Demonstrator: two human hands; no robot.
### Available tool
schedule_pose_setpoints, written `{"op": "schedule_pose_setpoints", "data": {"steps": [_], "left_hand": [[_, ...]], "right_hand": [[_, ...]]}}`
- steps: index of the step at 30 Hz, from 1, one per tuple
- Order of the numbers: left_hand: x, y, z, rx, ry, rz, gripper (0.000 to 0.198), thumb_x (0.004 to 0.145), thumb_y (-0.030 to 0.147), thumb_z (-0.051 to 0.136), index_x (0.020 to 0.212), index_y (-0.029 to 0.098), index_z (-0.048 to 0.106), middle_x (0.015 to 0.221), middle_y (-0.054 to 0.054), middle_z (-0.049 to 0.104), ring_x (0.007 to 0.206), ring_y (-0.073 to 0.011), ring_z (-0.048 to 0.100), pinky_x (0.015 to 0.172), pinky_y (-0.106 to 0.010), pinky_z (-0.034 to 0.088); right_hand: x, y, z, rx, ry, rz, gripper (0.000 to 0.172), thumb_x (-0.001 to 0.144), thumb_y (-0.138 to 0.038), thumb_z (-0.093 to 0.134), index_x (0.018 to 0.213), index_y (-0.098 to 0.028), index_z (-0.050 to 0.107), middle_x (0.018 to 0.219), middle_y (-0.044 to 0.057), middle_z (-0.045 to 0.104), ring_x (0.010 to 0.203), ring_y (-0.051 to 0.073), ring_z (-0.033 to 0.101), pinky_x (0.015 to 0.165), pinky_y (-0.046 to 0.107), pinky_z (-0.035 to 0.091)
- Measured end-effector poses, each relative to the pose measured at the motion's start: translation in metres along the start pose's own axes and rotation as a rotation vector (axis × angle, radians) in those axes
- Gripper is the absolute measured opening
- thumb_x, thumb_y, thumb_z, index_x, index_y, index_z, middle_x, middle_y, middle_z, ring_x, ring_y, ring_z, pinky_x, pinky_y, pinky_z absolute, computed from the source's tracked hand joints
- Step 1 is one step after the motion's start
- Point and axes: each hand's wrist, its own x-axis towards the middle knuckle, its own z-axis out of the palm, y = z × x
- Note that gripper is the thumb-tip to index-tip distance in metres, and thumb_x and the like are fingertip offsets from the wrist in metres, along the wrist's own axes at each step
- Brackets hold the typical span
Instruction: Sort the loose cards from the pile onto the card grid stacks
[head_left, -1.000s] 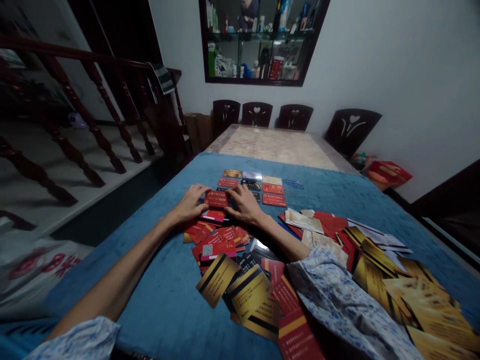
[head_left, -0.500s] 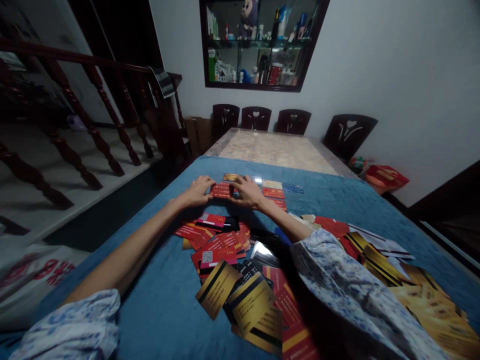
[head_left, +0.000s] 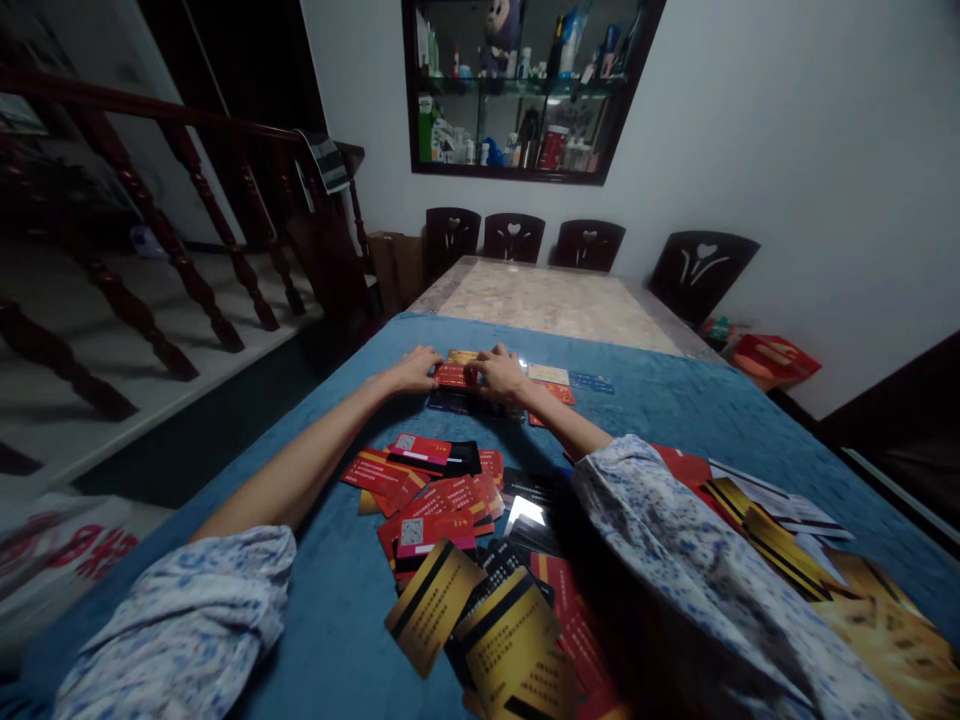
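Observation:
Both my arms reach far across the blue cloth [head_left: 660, 400]. My left hand [head_left: 415, 369] and my right hand [head_left: 501, 375] pinch the two ends of a red card [head_left: 453, 376] and hold it low over the grid of cards [head_left: 551, 383] laid out in rows at the far side of the cloth. Fingers of both hands are curled onto that card. A loose heap of red, black and gold cards [head_left: 450, 500] lies closer to me, between my forearms.
More gold and red cards [head_left: 787, 560] spread over the cloth at the right. Beyond the cloth is bare marble tabletop [head_left: 555, 295], with dark wooden chairs [head_left: 701, 265] round it. A wooden stair railing [head_left: 187, 190] runs at the left; a wall cabinet [head_left: 525, 85] hangs ahead.
Both hands have carried the red card away from me, from beside the heap up to the far rows of laid-out cards. My arms are now stretched further.

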Motion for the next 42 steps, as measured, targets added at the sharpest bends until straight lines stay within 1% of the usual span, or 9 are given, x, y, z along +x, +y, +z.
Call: {"op": "schedule_pose_setpoints", "data": {"steps": [3,7,14,17,22,26,29,37,42], "left_hand": [[0.009,-0.001,0.001,-0.008,-0.006,0.036,0.034,0.069,0.020,0.061,0.101,0.015,0.073,0.106,-0.010,0.066,0.104,-0.0288,0.060,0.093,-0.035,0.050],[0.017,-0.002,0.003,-0.019,-0.023,0.046,0.031,0.066,0.020,0.061,0.094,0.015,0.073,0.095,-0.007,0.066,0.093,-0.0261,0.062,0.085,-0.032,0.050],[0.025,-0.007,0.008,-0.072,-0.090,0.031,0.025,0.063,0.023,0.058,0.081,0.014,0.073,0.071,-0.002,0.062,0.077,-0.0218,0.060,0.072,-0.028,0.046],[0.026,-0.009,0.008,-0.098,-0.106,0.028,0.023,0.063,0.025,0.057,0.077,0.015,0.072,0.066,-0.001,0.059,0.075,-0.0208,0.058,0.069,-0.027,0.045],[0.028,-0.009,0.006,-0.097,-0.115,0.025,0.021,0.063,0.027,0.058,0.075,0.016,0.070,0.067,0.000,0.059,0.075,-0.0209,0.058,0.066,-0.027,0.044],[0.028,-0.007,0.006,-0.083,-0.112,0.041,0.019,0.062,0.025,0.060,0.074,0.015,0.070,0.071,-0.002,0.061,0.076,-0.0215,0.058,0.069,-0.027,0.045],[0.029,-0.006,0.007,-0.089,-0.134,0.037,0.018,0.064,0.025,0.060,0.075,0.015,0.071,0.073,-0.003,0.062,0.076,-0.0221,0.059,0.071,-0.028,0.046],[0.030,-0.007,0.012,-0.011,-0.104,-0.001,0.025,0.065,0.024,0.062,0.086,0.015,0.073,0.096,-0.009,0.068,0.088,-0.0242,0.061,0.081,-0.030,0.050],[0.024,-0.010,0.012,-0.070,-0.104,0.029,0.025,0.071,0.028,0.061,0.089,0.014,0.072,0.088,-0.006,0.067,0.083,-0.0223,0.061,0.077,-0.028,0.050]], "right_hand": [[0.005,0.003,0.002,-0.014,-0.017,0.002,0.040,0.090,-0.037,0.059,0.127,-0.027,0.069,0.131,0.015,0.063,0.121,0.038,0.044,0.092,0.051,0.044],[0.009,0.004,0.004,-0.019,-0.047,0.002,0.040,0.089,-0.035,0.058,0.127,-0.029,0.069,0.129,0.014,0.065,0.120,0.039,0.044,0.092,0.052,0.043],[0.012,0.005,0.005,-0.023,-0.089,0.010,0.036,0.089,-0.035,0.056,0.120,-0.028,0.073,0.130,0.015,0.066,0.123,0.039,0.046,0.093,0.052,0.042],[0.013,0.004,0.005,-0.026,-0.108,0.015,0.037,0.090,-0.036,0.054,0.121,-0.029,0.073,0.129,0.015,0.067,0.123,0.039,0.047,0.094,0.053,0.041],[0.015,0.003,0.005,-0.023,-0.134,0.023,0.041,0.092,-0.036,0.051,0.127,-0.030,0.070,0.127,0.015,0.068,0.124,0.038,0.049,0.095,0.052,0.042],[0.018,0.002,0.006,-0.027,-0.130,0.039,0.042,0.091,-0.033,0.052,0.129,-0.033,0.069,0.130,0.014,0.067,0.124,0.038,0.049,0.095,0.052,0.043],[0.018,0.001,0.006,-0.039,-0.131,0.048,0.041,0.090,-0.034,0.054,0.127,-0.033,0.071,0.131,0.013,0.067,0.126,0.039,0.049,0.095,0.053,0.043],[0.017,-0.004,0.004,-0.063,-0.117,0.059,0.040,0.091,-0.034,0.051,0.125,-0.027,0.071,0.130,0.015,0.068,0.126,0.038,0.051,0.096,0.053,0.045],[0.019,-0.005,0.006,-0.057,-0.125,0.062,0.040,0.090,-0.033,0.053,0.125,-0.026,0.071,0.131,0.015,0.068,0.125,0.037,0.051,0.097,0.052,0.045]]}}
